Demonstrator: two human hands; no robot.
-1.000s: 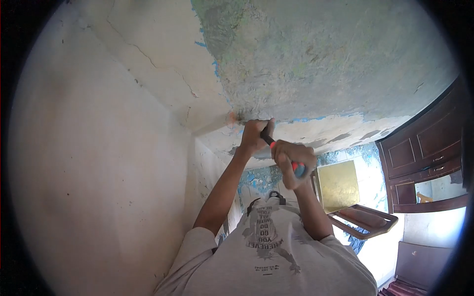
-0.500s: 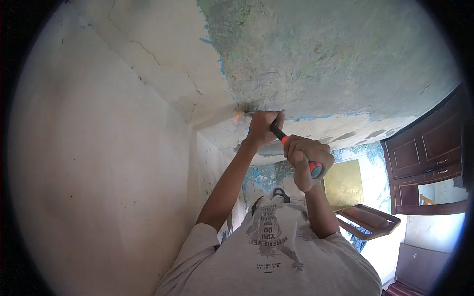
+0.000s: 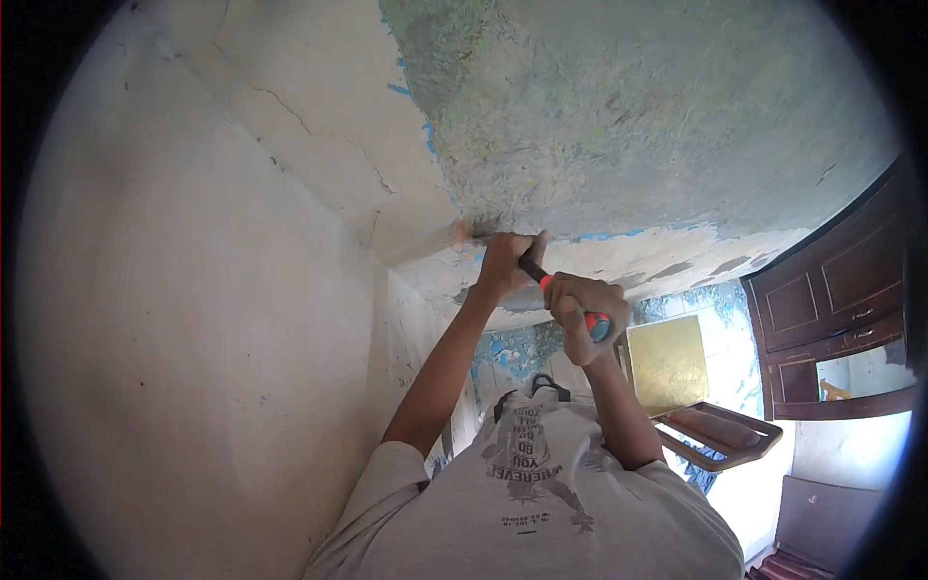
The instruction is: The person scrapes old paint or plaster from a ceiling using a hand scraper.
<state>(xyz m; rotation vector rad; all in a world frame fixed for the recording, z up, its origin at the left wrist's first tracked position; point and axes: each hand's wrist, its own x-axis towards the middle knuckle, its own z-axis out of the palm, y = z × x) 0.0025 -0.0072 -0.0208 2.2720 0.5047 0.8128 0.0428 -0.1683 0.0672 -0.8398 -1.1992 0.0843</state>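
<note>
My right hand (image 3: 586, 307) is wrapped round the handle of a red-and-black handled tool (image 3: 545, 281) with a blue-grey butt end. My left hand (image 3: 507, 263) is closed at the tool's black neck, close against the wall. The tool's working end is hidden behind the left hand. Just above the hands the wall (image 3: 619, 145) shows a large bare grey-green patch. Cream paint with ragged blue edges borders it. An orange-brown spot (image 3: 462, 233) lies right beside my left hand.
A cream side wall (image 3: 213, 319) with a long crack near the corner rises on the left. To the right stand a dark wooden cabinet (image 3: 822, 280), a yellowish panel (image 3: 667, 362) and a wooden-framed seat (image 3: 720, 432). The floor below has worn blue patches.
Both hands and the tool have shifted slightly left, the left hand also a little lower in view. The grip of each hand looks the same. The camera view has tilted slightly.
</note>
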